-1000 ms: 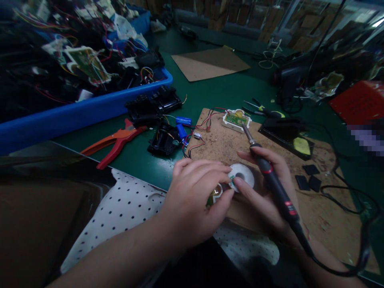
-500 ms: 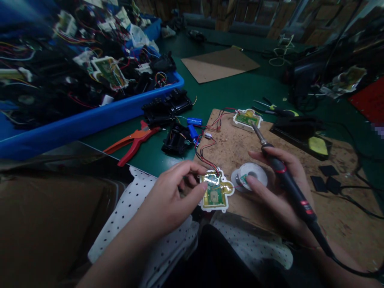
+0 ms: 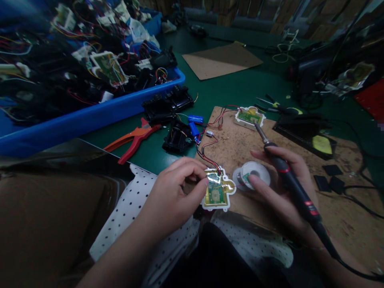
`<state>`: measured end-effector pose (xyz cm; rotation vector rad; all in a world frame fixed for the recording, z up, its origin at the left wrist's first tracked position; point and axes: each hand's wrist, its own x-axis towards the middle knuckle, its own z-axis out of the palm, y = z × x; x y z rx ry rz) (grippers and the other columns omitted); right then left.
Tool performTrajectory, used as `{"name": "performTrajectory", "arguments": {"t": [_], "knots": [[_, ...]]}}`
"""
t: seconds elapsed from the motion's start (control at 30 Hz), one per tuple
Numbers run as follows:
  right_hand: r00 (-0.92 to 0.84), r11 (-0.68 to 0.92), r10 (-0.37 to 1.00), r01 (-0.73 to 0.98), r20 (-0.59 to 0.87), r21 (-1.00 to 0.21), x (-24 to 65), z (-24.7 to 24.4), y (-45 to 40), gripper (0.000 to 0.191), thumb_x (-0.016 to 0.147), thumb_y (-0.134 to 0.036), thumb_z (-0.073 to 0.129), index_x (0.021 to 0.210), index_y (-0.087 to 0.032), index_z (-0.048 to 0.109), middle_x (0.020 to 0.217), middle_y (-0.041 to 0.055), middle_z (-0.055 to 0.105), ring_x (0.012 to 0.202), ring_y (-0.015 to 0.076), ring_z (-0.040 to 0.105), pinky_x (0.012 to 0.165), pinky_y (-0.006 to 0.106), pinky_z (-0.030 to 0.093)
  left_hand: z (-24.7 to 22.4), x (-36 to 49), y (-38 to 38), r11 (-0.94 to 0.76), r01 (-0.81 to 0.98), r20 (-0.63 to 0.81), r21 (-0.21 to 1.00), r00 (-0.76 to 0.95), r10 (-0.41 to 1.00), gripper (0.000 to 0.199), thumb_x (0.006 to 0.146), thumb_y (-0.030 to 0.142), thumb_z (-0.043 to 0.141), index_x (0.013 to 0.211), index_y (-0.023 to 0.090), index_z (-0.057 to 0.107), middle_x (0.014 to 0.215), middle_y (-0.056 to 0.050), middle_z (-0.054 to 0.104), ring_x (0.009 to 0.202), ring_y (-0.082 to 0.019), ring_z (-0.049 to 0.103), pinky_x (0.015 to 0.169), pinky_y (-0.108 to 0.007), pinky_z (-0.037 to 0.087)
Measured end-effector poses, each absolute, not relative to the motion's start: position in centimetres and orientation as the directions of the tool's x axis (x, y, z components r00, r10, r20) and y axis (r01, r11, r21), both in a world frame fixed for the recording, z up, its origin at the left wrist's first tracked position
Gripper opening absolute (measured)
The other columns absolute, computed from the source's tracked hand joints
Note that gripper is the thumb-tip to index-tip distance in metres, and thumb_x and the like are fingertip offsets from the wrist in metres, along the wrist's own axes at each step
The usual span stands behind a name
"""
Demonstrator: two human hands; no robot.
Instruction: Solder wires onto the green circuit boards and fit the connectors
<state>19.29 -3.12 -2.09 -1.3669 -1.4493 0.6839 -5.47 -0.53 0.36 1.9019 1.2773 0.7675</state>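
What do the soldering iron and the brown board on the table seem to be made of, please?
Soldering iron: the smooth black handle suggests plastic, the barrel's grey sheen metal.
Board: probably matte pressed wood fibre, from its flat brown, dark-stained surface.

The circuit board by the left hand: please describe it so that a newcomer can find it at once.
On the green table, find the stained brown panel. At its near left edge is the circuit board, white-framed, a rounded part bulging from its right side. Unlike the similar board near the panel's far edge, it has the left hand right beside it.
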Motion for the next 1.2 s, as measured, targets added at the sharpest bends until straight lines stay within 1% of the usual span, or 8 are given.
{"name": "performTrajectory", "arguments": {"t": [0.23,0.4,0.57,0.63,0.73,0.87,1.0,1.2], "knots": [[0.135,0.194,0.956,0.382,0.262,-0.904,19.0,-2.1,-3.2,0.065,0.074,-0.023,0.082,0.132,-0.031,0.055,0.126,0.0057,0.068,0.121,0.0266,0.065,0.106,0.047,0.053,-0.5,-4.8,0.0,-0.241,0.587,0.112,0.773,0.248,0.962,0.009,0.087,0.014,0.06,0.081,0.019,0.064,0.104,-0.006,0.064,0.096,-0.019,0.062,0.078,-0.033,0.052],[0.131,0.194,0.957,0.372,0.259,-0.908,19.0,-2.1,-3.2,0.064,0.075,-0.022,0.082,0.132,-0.03,0.054,0.127,0.0067,0.068,0.121,0.026,0.065,0.105,0.046,0.053,-0.4,-4.0,0.3,-0.237,0.538,0.127,0.809,0.234,0.964,0.008,0.089,0.017,0.061,0.086,0.019,0.068,0.102,-0.005,0.066,0.083,-0.015,0.061,0.067,-0.028,0.049],[0.121,0.196,0.96,0.356,0.254,-0.914,19.1,-2.2,-3.2,0.066,0.074,-0.023,0.082,0.133,-0.031,0.054,0.127,0.0061,0.068,0.121,0.0274,0.064,0.106,0.048,0.052,-0.4,-3.3,0.1,-0.103,0.425,-0.01,0.899,0.255,0.967,0.009,0.092,0.028,0.063,0.092,0.021,0.068,0.063,0.003,0.058,0.051,-0.01,0.049,0.048,-0.025,0.038],[0.118,0.201,0.959,0.36,0.258,-0.911,19.1,-2.2,-3.2,0.066,0.074,-0.023,0.083,0.133,-0.031,0.054,0.128,0.0061,0.068,0.12,0.0271,0.065,0.105,0.047,0.053,-0.4,-3.0,0.0,-0.023,0.329,-0.075,0.944,0.282,0.956,0.01,0.092,0.029,0.062,0.093,0.021,0.066,0.066,0.002,0.062,0.052,-0.01,0.053,0.048,-0.024,0.039],[0.119,0.211,0.954,0.383,0.274,-0.9,19.1,-2.2,-3.2,0.064,0.075,-0.023,0.082,0.132,-0.03,0.054,0.127,0.0062,0.068,0.12,0.0257,0.065,0.104,0.044,0.053,-0.1,-2.5,0.1,0.116,0.166,-0.167,0.979,0.339,0.926,0.009,0.092,0.029,0.061,0.092,0.02,0.061,0.082,-0.002,0.071,0.057,-0.011,0.059,0.048,-0.023,0.043],[0.112,0.218,0.952,0.402,0.284,-0.889,19.1,-2.1,-3.2,0.064,0.075,-0.022,0.083,0.132,-0.029,0.054,0.125,0.006,0.069,0.119,0.0248,0.065,0.102,0.041,0.054,0.4,-2.0,0.4,0.237,0.097,-0.256,0.967,0.396,0.882,0.011,0.089,0.028,0.064,0.09,0.018,0.061,0.075,-0.001,0.066,0.052,-0.008,0.054,0.044,-0.019,0.041],[0.101,0.207,0.959,0.383,0.264,-0.9,19.2,-2.0,-3.2,0.063,0.077,-0.022,0.081,0.132,-0.031,0.053,0.127,0.0062,0.068,0.119,0.0254,0.065,0.104,0.043,0.052,0.5,-1.7,0.8,0.211,0.15,-0.256,0.966,0.442,0.859,0.012,0.088,0.029,0.067,0.09,0.017,0.067,0.076,0.001,0.065,0.058,-0.007,0.053,0.049,-0.017,0.039],[0.111,0.198,0.96,0.379,0.257,-0.904,19.2,-2.2,-3.3,0.062,0.077,-0.023,0.08,0.132,-0.031,0.053,0.126,0.0063,0.068,0.119,0.0264,0.065,0.103,0.046,0.052,0.3,-1.6,0.3,0.062,0.267,-0.177,0.962,0.43,0.885,0.009,0.091,0.03,0.067,0.092,0.021,0.069,0.074,0.004,0.066,0.06,-0.007,0.054,0.053,-0.018,0.04]]}}
